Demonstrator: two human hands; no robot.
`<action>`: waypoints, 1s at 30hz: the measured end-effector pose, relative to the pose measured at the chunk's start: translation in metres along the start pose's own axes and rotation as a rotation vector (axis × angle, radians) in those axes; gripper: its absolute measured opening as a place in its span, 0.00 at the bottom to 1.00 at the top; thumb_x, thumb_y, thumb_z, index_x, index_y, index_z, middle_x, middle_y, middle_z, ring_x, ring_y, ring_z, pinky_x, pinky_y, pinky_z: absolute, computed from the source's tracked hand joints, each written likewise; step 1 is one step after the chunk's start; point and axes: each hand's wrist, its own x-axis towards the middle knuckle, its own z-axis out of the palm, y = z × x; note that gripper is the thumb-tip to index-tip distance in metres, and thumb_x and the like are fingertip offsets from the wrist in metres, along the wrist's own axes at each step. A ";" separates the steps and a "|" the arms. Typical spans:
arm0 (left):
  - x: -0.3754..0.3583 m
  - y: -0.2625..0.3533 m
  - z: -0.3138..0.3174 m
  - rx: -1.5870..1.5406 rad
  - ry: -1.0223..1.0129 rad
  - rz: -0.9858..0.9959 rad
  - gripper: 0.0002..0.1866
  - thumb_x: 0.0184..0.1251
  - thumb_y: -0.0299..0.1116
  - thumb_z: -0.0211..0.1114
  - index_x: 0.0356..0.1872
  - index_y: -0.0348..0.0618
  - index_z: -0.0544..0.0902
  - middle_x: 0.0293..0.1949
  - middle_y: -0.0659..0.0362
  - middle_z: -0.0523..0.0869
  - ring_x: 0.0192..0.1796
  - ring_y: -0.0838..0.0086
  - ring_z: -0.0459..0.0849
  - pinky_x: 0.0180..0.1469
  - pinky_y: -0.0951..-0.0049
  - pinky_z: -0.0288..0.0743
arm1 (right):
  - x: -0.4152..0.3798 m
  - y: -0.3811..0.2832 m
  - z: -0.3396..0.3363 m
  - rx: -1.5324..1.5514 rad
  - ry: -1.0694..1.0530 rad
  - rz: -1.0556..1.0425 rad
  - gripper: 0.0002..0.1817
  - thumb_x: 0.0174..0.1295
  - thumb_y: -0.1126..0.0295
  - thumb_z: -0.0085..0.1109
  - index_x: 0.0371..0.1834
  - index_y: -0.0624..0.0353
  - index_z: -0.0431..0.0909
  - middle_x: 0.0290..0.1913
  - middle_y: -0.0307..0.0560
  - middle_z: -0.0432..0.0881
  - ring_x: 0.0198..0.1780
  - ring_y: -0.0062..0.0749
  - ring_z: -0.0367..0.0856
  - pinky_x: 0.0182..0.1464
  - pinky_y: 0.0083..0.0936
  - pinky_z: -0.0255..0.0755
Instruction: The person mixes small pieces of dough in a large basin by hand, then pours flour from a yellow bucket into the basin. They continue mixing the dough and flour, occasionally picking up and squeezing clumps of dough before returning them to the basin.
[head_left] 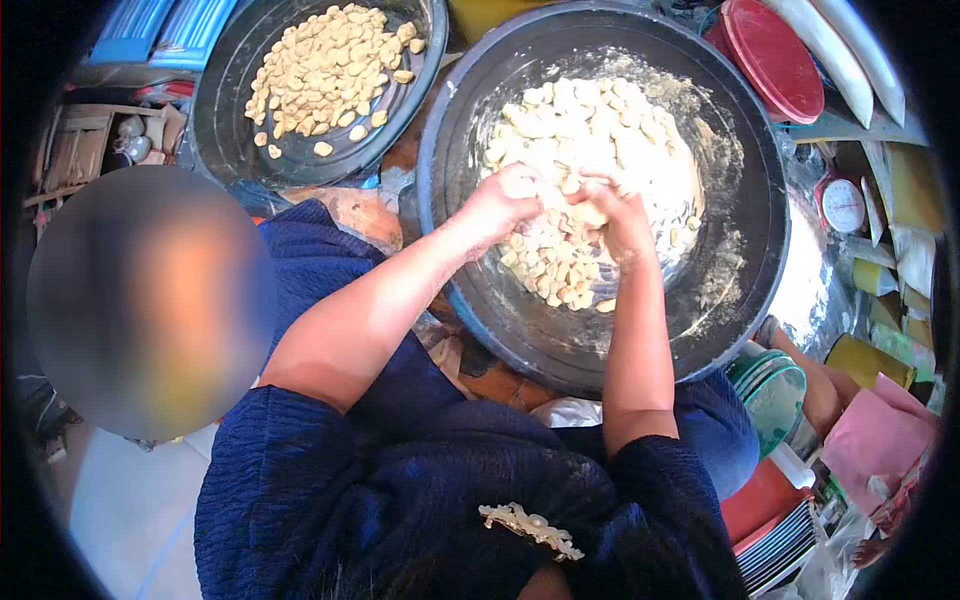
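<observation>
A large black tub (437, 255) holds many pale, lumpy pieces of dough (560, 265), with white flour smeared on its inner wall. My left hand (508, 205) is over the pile with its fingers curled closed; glare hides what is in it. Close beside it, my right hand (622, 222) has its fingers bent around a pale dough piece (590, 212). The two hands almost meet above the middle of the pile. Strong sunlight washes out much of the dough behind them.
A second black basin (225, 150) at upper left holds more flattened dough pieces (325, 70). At upper right are a red lid (770, 60) and a dial scale (842, 205). Green round lids (775, 400) lie at lower right. Another person, blurred, is at left.
</observation>
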 end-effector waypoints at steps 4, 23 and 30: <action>-0.001 0.010 0.004 -0.275 -0.004 -0.131 0.13 0.61 0.34 0.51 0.46 0.42 0.72 0.34 0.59 0.78 0.29 0.77 0.77 0.29 0.76 0.72 | -0.006 -0.010 -0.010 -0.251 -0.144 -0.159 0.25 0.55 0.67 0.62 0.57 0.60 0.72 0.48 0.46 0.79 0.48 0.28 0.77 0.47 0.24 0.71; -0.004 0.016 0.016 -0.191 -0.112 -0.230 0.16 0.68 0.42 0.51 0.49 0.44 0.74 0.36 0.59 0.79 0.33 0.75 0.78 0.31 0.72 0.75 | 0.000 0.007 0.001 -0.302 -0.177 -0.286 0.17 0.55 0.72 0.63 0.49 0.60 0.78 0.45 0.42 0.79 0.45 0.23 0.75 0.43 0.22 0.70; -0.010 0.022 0.033 -0.406 -0.033 -0.162 0.18 0.70 0.37 0.46 0.56 0.41 0.68 0.46 0.53 0.77 0.42 0.62 0.82 0.40 0.65 0.80 | -0.006 -0.003 0.017 -0.505 -0.167 -0.578 0.19 0.50 0.73 0.66 0.48 0.57 0.78 0.47 0.45 0.79 0.50 0.30 0.75 0.54 0.27 0.68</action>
